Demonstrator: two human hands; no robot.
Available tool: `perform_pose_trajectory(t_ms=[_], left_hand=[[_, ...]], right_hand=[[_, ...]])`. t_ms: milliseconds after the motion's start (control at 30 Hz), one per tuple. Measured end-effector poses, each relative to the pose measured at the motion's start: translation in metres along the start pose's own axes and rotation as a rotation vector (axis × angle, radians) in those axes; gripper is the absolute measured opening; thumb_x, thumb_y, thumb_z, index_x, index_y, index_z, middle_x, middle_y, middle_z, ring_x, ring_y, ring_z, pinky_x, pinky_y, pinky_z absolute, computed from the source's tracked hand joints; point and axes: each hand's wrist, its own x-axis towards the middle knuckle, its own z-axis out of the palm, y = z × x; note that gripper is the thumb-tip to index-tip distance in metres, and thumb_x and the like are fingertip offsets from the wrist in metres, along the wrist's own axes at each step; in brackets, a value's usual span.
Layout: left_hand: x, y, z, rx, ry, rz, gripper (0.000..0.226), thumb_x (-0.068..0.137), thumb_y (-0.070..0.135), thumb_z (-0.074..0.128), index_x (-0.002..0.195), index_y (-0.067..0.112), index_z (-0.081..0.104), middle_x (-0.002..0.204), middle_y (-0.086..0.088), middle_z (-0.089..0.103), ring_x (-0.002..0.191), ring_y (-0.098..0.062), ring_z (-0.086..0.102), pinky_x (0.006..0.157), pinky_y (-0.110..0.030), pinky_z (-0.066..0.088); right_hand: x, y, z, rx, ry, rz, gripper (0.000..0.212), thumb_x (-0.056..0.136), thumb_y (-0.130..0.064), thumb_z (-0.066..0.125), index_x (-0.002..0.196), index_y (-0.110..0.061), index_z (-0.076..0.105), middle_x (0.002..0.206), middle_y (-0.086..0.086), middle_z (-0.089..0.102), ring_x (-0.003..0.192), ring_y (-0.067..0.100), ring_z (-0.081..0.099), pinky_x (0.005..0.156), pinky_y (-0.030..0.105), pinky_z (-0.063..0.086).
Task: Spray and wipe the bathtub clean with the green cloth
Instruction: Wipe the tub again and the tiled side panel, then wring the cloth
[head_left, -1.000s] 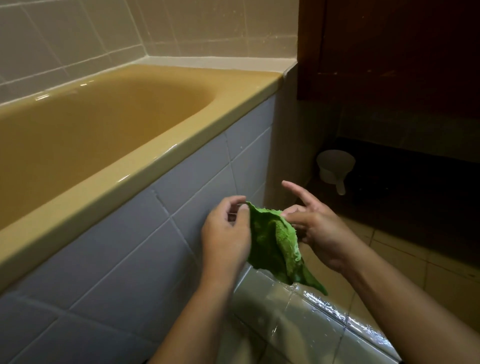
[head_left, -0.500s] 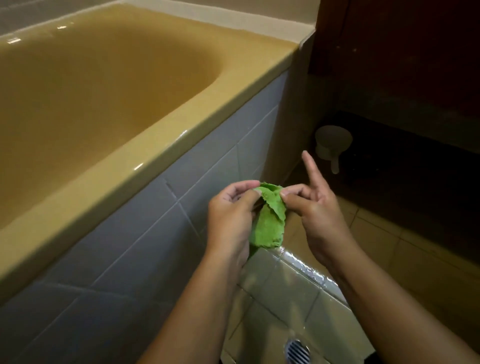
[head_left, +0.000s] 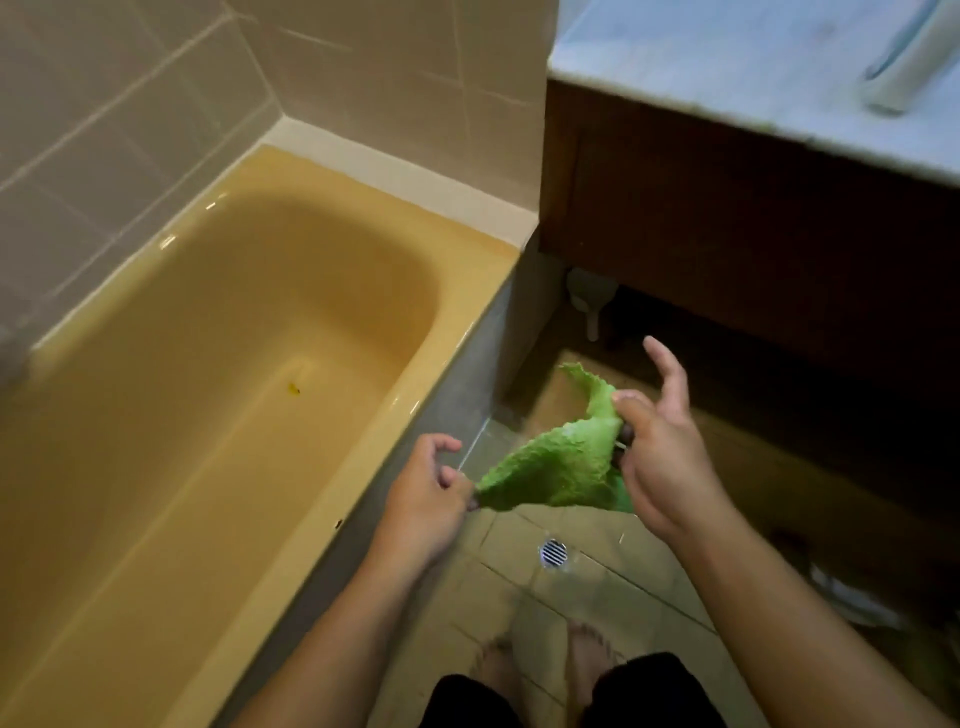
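A mustard-yellow bathtub (head_left: 467, 291) fills the left of the view, with a small dark speck on its floor. The green cloth (head_left: 558, 462) is stretched between my two hands over the tiled floor, just right of the tub's grey tiled side. My left hand (head_left: 426, 493) pinches the cloth's lower left corner. My right hand (head_left: 660, 447) pinches its upper right part with thumb and fingers, index finger raised. No spray bottle is in view.
A dark wooden cabinet (head_left: 753, 223) with a pale countertop (head_left: 753, 73) stands at the right. A white scoop (head_left: 589, 299) sits on the floor below it. A round floor drain (head_left: 552, 553) lies near my bare feet (head_left: 550, 660).
The view has risen and tilted down, showing the tub's inside. My hands have drawn apart, spreading the bunched cloth out between them.
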Motion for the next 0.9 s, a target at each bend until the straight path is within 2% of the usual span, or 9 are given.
perform_pose_trajectory(t_ms=[67, 133, 233, 367, 467, 600, 733, 800, 900], left_hand=[[-0.036, 0.032, -0.013, 0.242, -0.11, 0.004, 0.038, 0.09, 0.016, 0.065, 0.111, 0.045, 0.052, 0.082, 0.002, 0.069, 0.076, -0.019, 0.068, 0.072, -0.034, 0.057], [-0.063, 0.061, -0.028, 0.301, -0.024, 0.117, 0.031, 0.095, 0.022, 0.068, 0.121, 0.035, 0.057, 0.093, 0.008, 0.065, 0.082, -0.009, 0.063, 0.072, -0.024, 0.049], [-0.098, 0.104, -0.055, -0.054, 0.093, 0.224, 0.021, 0.102, 0.032, 0.063, 0.121, 0.025, 0.068, 0.096, 0.01, 0.069, 0.09, -0.011, 0.067, 0.084, -0.027, 0.054], [-0.141, 0.148, -0.079, -0.397, -0.144, 0.139, 0.035, 0.106, 0.045, 0.052, 0.116, 0.018, 0.072, 0.1, -0.008, 0.078, 0.092, -0.024, 0.076, 0.081, -0.038, 0.062], [-0.169, 0.164, -0.089, -0.542, -0.221, 0.128, 0.038, 0.105, 0.048, 0.052, 0.117, 0.018, 0.072, 0.099, -0.011, 0.078, 0.086, -0.024, 0.074, 0.073, -0.036, 0.057], [-0.192, 0.167, -0.093, -0.603, -0.145, 0.204, 0.028, 0.102, 0.042, 0.061, 0.102, 0.021, 0.08, 0.097, -0.011, 0.078, 0.086, -0.025, 0.074, 0.062, -0.03, 0.055], [-0.203, 0.162, -0.09, -0.637, -0.053, 0.244, 0.021, 0.105, 0.031, 0.061, 0.106, 0.02, 0.078, 0.102, -0.011, 0.079, 0.094, -0.023, 0.077, 0.069, -0.03, 0.058], [-0.203, 0.158, -0.086, -0.616, -0.016, 0.275, 0.019, 0.107, 0.027, 0.057, 0.115, 0.022, 0.074, 0.104, -0.011, 0.078, 0.097, -0.027, 0.076, 0.077, -0.037, 0.058], [-0.205, 0.149, -0.087, -0.571, -0.008, 0.277, 0.022, 0.109, 0.023, 0.052, 0.123, 0.035, 0.065, 0.106, -0.005, 0.079, 0.1, -0.022, 0.076, 0.084, -0.04, 0.06]], right_hand=[[-0.033, -0.038, 0.014, -0.016, -0.05, -0.013, 0.06, 0.105, -0.006, 0.05, 0.135, -0.057, 0.051, 0.094, 0.011, 0.055, 0.09, 0.03, 0.049, 0.09, 0.055, 0.051], [-0.061, -0.068, 0.026, -0.05, -0.117, -0.051, 0.058, 0.103, -0.009, 0.052, 0.132, -0.059, 0.054, 0.09, 0.01, 0.052, 0.088, 0.03, 0.045, 0.083, 0.059, 0.046], [-0.102, -0.101, 0.043, -0.083, -0.285, -0.146, 0.058, 0.104, -0.009, 0.052, 0.139, -0.056, 0.05, 0.084, 0.011, 0.05, 0.08, 0.029, 0.042, 0.078, 0.049, 0.038], [-0.152, -0.13, 0.071, -0.133, -0.409, -0.277, 0.063, 0.103, -0.001, 0.053, 0.145, -0.047, 0.042, 0.08, 0.004, 0.056, 0.07, 0.02, 0.049, 0.075, 0.032, 0.046], [-0.174, -0.138, 0.088, -0.03, -0.414, -0.282, 0.065, 0.102, 0.003, 0.054, 0.145, -0.043, 0.042, 0.083, 0.009, 0.058, 0.074, 0.025, 0.055, 0.078, 0.038, 0.052], [-0.19, -0.136, 0.103, 0.008, -0.392, -0.274, 0.06, 0.105, -0.005, 0.052, 0.145, -0.048, 0.04, 0.087, 0.009, 0.063, 0.08, 0.031, 0.061, 0.09, 0.058, 0.055], [-0.194, -0.134, 0.11, -0.084, -0.226, -0.341, 0.059, 0.103, -0.014, 0.06, 0.144, -0.052, 0.041, 0.104, 0.002, 0.072, 0.097, 0.022, 0.072, 0.095, 0.043, 0.058], [-0.189, -0.135, 0.11, -0.105, -0.1, -0.308, 0.06, 0.1, -0.012, 0.065, 0.149, -0.04, 0.043, 0.103, 0.003, 0.073, 0.087, 0.019, 0.074, 0.085, 0.034, 0.061], [-0.187, -0.14, 0.104, -0.148, -0.094, -0.231, 0.062, 0.097, -0.014, 0.07, 0.151, -0.027, 0.044, 0.096, 0.006, 0.076, 0.07, 0.016, 0.069, 0.085, 0.04, 0.061]])
